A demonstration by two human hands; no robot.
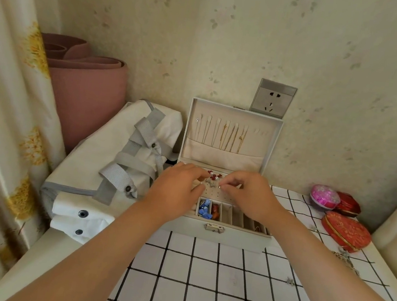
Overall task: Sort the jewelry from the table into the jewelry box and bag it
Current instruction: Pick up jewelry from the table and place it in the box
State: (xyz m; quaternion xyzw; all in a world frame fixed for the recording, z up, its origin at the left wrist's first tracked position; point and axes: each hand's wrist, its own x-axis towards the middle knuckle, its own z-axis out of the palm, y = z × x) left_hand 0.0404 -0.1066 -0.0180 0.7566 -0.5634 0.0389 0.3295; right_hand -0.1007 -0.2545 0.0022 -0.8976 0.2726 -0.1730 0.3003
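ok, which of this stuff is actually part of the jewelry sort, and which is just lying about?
Job:
- jewelry box, lid open
- white bag to its left
- small stud pinched by the right hand
- loose pieces on the checked table

Lying about:
- pink rolled mat
- wall socket
- red heart box and pink round box, probably

One jewelry box, one bag, maybe three tins

A: box location?
B: jewelry box on table, open lid against wall, socket behind. Bag just left of it, rolled mat behind bag.
A: right side?
B: three small cases well apart, by the wall. Loose jewelry on table before them.
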